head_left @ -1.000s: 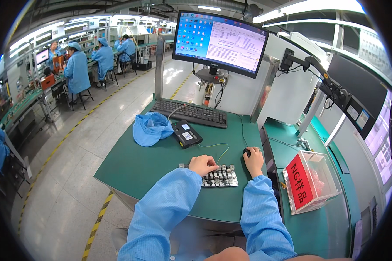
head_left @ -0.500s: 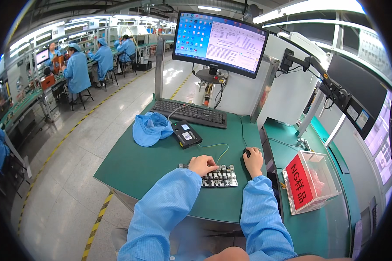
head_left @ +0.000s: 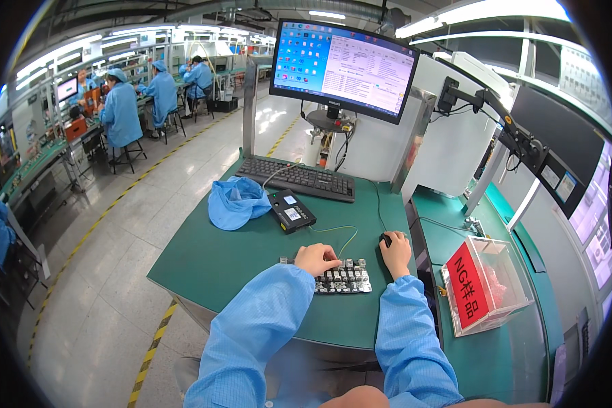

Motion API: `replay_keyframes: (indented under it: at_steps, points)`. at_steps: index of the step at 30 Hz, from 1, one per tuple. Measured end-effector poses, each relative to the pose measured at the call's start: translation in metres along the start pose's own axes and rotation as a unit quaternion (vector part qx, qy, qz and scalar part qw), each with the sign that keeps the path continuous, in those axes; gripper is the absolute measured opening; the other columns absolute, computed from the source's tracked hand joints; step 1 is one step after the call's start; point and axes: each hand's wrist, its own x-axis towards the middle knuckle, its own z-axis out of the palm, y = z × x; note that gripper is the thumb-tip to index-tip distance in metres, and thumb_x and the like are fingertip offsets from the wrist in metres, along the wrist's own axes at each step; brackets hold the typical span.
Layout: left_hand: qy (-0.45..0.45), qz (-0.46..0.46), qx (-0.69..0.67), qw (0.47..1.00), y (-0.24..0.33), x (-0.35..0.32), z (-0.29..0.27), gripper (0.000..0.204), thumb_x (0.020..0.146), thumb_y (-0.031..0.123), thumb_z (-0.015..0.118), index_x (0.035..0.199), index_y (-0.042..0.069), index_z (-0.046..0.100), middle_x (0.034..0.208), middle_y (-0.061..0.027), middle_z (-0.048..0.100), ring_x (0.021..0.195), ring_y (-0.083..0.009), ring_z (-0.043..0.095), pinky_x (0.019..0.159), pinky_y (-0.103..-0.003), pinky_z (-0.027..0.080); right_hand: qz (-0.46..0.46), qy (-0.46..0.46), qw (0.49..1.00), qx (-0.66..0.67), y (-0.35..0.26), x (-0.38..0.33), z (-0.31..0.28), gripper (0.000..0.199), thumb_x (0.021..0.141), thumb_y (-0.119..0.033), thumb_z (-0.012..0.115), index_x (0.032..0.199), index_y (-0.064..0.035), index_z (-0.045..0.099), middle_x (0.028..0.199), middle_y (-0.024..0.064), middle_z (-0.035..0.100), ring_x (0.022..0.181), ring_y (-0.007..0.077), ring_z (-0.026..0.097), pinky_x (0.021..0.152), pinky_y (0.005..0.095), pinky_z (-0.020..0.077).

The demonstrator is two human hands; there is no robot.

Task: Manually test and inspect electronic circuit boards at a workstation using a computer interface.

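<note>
On the green counter (head_left: 217, 265), the left hand (head_left: 316, 258) rests curled on the tray (head_left: 343, 279) of small parts, fingers pressing its near-left end. The right hand (head_left: 396, 253) cups a black mouse (head_left: 386, 239), apparently gripping it. Behind lie a black box (head_left: 290, 210), a blue cap (head_left: 236, 201) and a keyboard (head_left: 298, 179).

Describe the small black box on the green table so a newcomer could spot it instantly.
Start at the monitor and drop to the black keyboard on the green table. Just in front of it lies the small black box, beside a crumpled blue cap. Unlike the keyboard, it is compact, with pale labels on top and a thin wire trailing toward the left hand.
</note>
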Motion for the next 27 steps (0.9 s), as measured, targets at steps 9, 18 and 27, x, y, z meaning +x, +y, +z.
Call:
replay_keyframes:
  at_steps: [9, 18, 27]
  points:
    - [-0.016, -0.01, -0.016, 1.0, 0.0007, -0.0006, 0.0005, 0.029, 0.074, 0.044, 0.068, 0.079, 0.015, 0.068, 0.081, -0.0022, 0.066, 0.08, -0.0194, 0.062, 0.076, -0.035, 0.041, -0.031, 0.036, 0.999, -0.021, 0.0039, -0.0023, 0.0038, 0.028, 0.072, -0.021, 0.065, 0.099, -0.0156, 0.066, 0.101, 0.0075, 0.061, 0.087, 0.0304, 0.058, 0.075, 0.0391, 0.0483]
    - [-0.009, 0.0, 0.0, 1.0, -0.0017, 0.001, 0.0027, 0.026, 0.074, 0.041, 0.069, 0.078, 0.015, 0.067, 0.081, -0.0006, 0.066, 0.079, -0.0181, 0.062, 0.076, -0.034, 0.039, -0.027, 0.022, 0.999, -0.025, 0.0056, -0.002, 0.0058, 0.029, 0.071, -0.022, 0.065, 0.099, -0.0148, 0.066, 0.104, 0.0102, 0.059, 0.096, 0.0306, 0.056, 0.078, 0.0407, 0.0459]
    - [-0.014, 0.0, -0.012, 1.0, -0.0058, 0.0036, 0.0043, 0.026, 0.074, 0.042, 0.069, 0.078, 0.016, 0.068, 0.081, -0.0002, 0.065, 0.081, -0.0177, 0.062, 0.075, -0.034, 0.039, -0.003, 0.053, 0.995, -0.079, 0.0032, -0.003, 0.0092, 0.03, 0.073, -0.021, 0.067, 0.102, -0.0176, 0.065, 0.109, 0.0077, 0.055, 0.102, 0.0291, 0.051, 0.083, 0.0417, 0.0419]
